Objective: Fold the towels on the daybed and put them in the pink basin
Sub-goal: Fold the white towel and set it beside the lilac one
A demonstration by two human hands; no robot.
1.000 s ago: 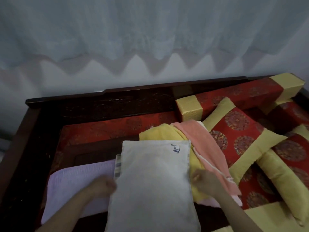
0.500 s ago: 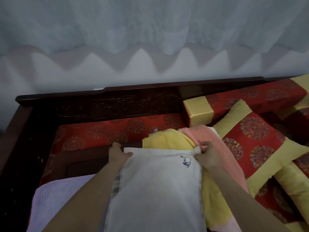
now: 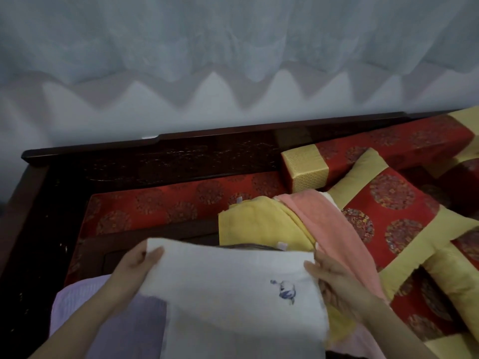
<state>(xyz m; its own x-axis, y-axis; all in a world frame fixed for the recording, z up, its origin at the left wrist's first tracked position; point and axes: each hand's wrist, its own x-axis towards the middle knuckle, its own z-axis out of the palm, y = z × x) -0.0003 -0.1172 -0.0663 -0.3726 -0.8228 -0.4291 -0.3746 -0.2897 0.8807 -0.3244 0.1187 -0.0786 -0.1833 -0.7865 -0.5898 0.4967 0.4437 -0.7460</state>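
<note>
A white towel (image 3: 233,294) with a small blue embroidered figure is held up over the daybed, its far edge lifted and drawn toward me. My left hand (image 3: 136,263) pinches its far left corner. My right hand (image 3: 328,274) grips its far right corner. Behind it lie a yellow towel (image 3: 259,224) and a salmon-pink towel (image 3: 329,224), loosely heaped. A lilac towel (image 3: 77,301) lies flat at the left under my forearm. The pink basin is not in view.
Red and gold cushions (image 3: 394,211) and a long bolster (image 3: 337,161) crowd the right side. The dark wooden daybed frame (image 3: 155,151) runs along the back and left. A pale curtain (image 3: 233,47) hangs behind.
My hands went from the towel's sides to its far corners, gripped them, and have lifted that edge back toward me, folding the white towel over.
</note>
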